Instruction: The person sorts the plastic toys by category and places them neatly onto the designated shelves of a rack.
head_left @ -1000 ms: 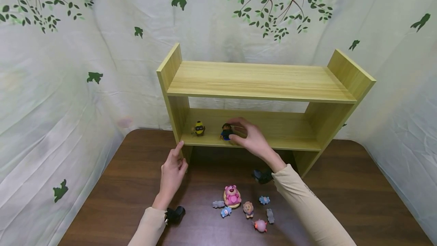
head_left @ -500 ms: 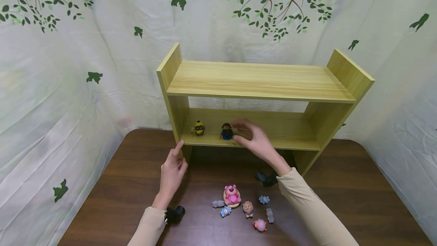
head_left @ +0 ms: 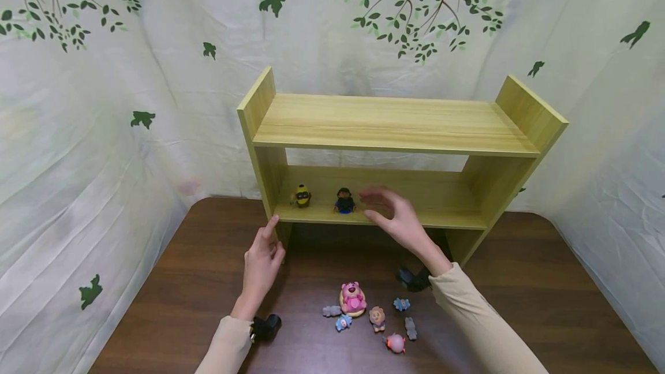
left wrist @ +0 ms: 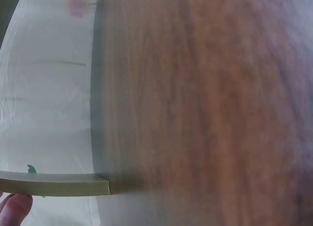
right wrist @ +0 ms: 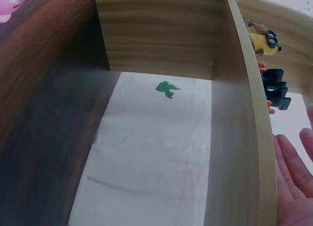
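Note:
A dark-haired figurine in blue (head_left: 344, 201) stands on the middle board of the wooden shelf (head_left: 395, 123). To its left on that board is a yellow minion figurine (head_left: 302, 195). My right hand (head_left: 397, 218) is just right of the dark-haired figurine, fingers loosely bent with a gap to the thumb and holding nothing. In the right wrist view the same figurine (right wrist: 275, 89) stands apart from the fingers (right wrist: 288, 162). My left hand (head_left: 262, 258) touches the shelf's left front edge with its extended index finger. The left wrist view catches only a fingertip (left wrist: 17, 209) by the panel edge (left wrist: 58, 184).
On the table (head_left: 176, 305) in front of the shelf lie a pink bear figurine (head_left: 352, 299), a lion-like figurine (head_left: 377, 318), a round pink toy (head_left: 396, 343) and several small blue and grey toys (head_left: 343, 322). A patterned white cloth (head_left: 171, 62) hangs behind.
One second ago my right hand's fingers were at the dark-haired figurine. They have let go and moved to the right, and the figurine stays on the board. My left hand has not moved.

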Available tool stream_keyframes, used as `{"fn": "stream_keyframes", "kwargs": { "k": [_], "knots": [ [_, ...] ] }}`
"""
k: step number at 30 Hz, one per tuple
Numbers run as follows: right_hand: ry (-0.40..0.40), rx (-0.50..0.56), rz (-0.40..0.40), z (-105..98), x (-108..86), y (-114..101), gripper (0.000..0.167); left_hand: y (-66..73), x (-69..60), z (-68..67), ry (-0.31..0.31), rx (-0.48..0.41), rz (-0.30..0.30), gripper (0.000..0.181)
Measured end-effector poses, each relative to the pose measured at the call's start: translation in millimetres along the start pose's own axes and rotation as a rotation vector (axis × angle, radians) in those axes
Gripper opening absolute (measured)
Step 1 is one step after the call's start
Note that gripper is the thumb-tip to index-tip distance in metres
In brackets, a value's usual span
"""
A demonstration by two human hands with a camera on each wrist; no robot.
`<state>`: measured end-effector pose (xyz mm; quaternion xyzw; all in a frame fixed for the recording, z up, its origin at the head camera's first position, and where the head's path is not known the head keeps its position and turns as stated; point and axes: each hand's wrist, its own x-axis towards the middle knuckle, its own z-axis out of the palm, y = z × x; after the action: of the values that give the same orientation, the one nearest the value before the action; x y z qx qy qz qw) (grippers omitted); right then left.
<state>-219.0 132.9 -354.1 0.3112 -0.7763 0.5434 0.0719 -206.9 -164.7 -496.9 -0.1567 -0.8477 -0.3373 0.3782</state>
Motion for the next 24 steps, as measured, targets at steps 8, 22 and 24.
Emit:
{"fn": "stream_keyframes", "kwargs": {
  "k": [8, 22, 24],
  "knots": [
    [0.017, 0.001, 0.013, -3.4, -9.7, -13.8, 0.033, 0.5, 0.5, -0.4, 0.004, -0.006, 0.001, 0.082],
    [0.028, 0.028, -0.036, -2.4, -25.6, -11.1, 0.028, 0.1, 0.6, -0.3, 0.002, -0.013, -0.004, 0.081],
    [0.026, 0.034, -0.054, -2.0, -27.7, -9.5, 0.028, 0.1, 0.9, -0.4, 0.005, -0.013, -0.003, 0.08]
  ]
}}
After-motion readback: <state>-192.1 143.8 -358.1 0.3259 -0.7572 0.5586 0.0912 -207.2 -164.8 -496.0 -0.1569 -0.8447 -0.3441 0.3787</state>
